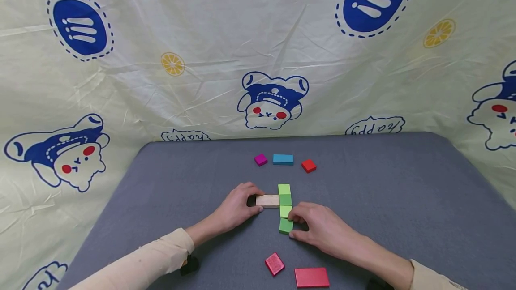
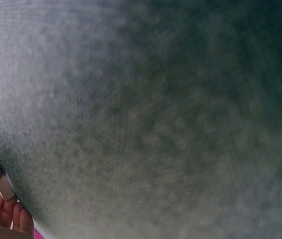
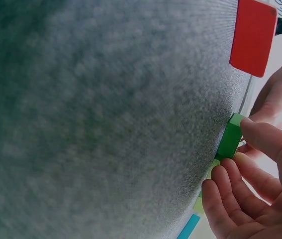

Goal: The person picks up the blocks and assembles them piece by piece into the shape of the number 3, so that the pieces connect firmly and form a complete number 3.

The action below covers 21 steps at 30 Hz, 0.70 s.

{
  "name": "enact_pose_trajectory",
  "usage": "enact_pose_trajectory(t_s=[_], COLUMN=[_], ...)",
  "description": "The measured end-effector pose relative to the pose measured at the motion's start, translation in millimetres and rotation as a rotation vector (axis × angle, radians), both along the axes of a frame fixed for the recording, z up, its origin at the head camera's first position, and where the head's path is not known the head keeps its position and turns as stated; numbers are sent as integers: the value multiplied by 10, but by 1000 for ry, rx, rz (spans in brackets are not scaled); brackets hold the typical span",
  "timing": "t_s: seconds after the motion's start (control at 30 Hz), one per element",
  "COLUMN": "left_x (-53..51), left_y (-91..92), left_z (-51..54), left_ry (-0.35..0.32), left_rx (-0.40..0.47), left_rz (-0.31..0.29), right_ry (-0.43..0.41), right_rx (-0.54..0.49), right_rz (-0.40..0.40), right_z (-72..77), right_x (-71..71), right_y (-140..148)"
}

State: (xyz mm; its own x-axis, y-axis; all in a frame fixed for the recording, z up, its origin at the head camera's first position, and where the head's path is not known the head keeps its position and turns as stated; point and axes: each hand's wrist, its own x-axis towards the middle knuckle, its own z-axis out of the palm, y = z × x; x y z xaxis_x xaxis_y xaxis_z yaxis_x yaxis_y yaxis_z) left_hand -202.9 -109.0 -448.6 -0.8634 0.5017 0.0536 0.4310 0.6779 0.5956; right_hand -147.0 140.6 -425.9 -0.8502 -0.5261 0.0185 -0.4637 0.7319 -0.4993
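A plain wooden block (image 1: 268,201) lies flat, its right end against a column of several light and darker green blocks (image 1: 285,200). My left hand (image 1: 238,204) pinches the wooden block's left end between thumb and fingers; the left wrist view shows this block (image 2: 4,188) at its lower left edge. At the column's near end sits a darker green block (image 1: 285,226). My right hand (image 1: 322,227) pinches it from the right side, thumb at the near corner. In the right wrist view the thumb meets one end of that green block (image 3: 229,142), with fingers at the other.
Beyond the column lie a magenta block (image 1: 260,159), a blue block (image 1: 283,159) and a red block (image 1: 309,166). Nearer me are a small pinkish-red block (image 1: 275,264) and a larger red one (image 1: 312,277). A grey cloth (image 1: 383,182) covers the table; a printed sheet (image 1: 217,26) hangs behind.
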Motion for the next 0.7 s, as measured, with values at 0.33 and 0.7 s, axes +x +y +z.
enact_pose_trajectory(t_s=[0.33, 0.7], left_x=[-1, 1], left_y=[5, 3], left_z=[5, -1], left_ry=[1, 4], left_rx=[-5, 3], left_rz=[4, 0], right_ry=[22, 20], right_rx=[-4, -1], right_rz=[6, -10], right_z=[-2, 1], right_x=[-3, 4], right_y=[-1, 12])
